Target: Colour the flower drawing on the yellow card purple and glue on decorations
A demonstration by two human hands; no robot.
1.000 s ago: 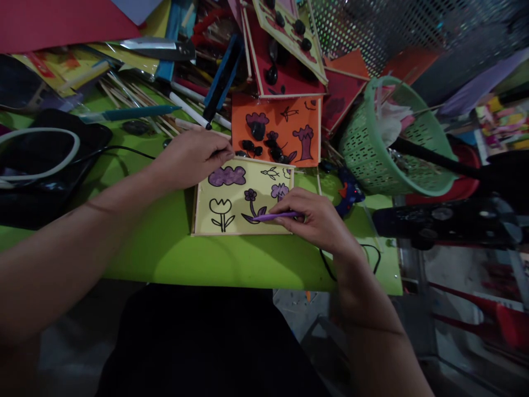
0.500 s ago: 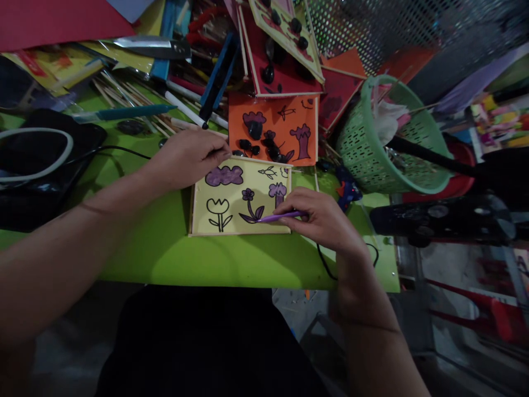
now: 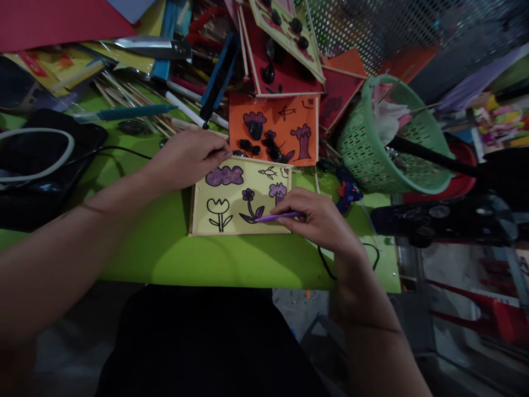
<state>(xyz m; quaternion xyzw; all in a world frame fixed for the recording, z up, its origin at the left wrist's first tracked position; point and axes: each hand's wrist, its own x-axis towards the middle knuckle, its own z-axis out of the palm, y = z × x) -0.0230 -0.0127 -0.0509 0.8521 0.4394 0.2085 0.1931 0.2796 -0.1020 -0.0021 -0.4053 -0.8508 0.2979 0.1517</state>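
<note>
A yellow card with a thin stick frame [image 3: 243, 229] lies on the green table, bearing black-outlined drawings of flowers, a bird, a cloud and a tree, some coloured purple. My right hand [image 3: 316, 218] is closed round a slim purple pen [image 3: 275, 216], its tip on the leaves at the foot of the middle flower. Over the card's top left edge rests my left hand [image 3: 194, 157], its fingers pinched together at the frame. Just behind lies an orange card [image 3: 281, 116] with similar drawings and dark stone-like pieces on it.
A green basket [image 3: 355, 138] with scraps stands at the right, a dark blue glue gun [image 3: 347, 190] beside it. Behind are more framed cards [image 3: 258, 69], a knife [image 3: 152, 48], wooden sticks [image 3: 119, 94] and a teal pen [image 3: 132, 112]. A black pouch [image 3: 45, 154] lies left.
The purple pen's tip has slid slightly left along the flower's leaves, my right hand moving with it. My left hand and the yellow card stay in place.
</note>
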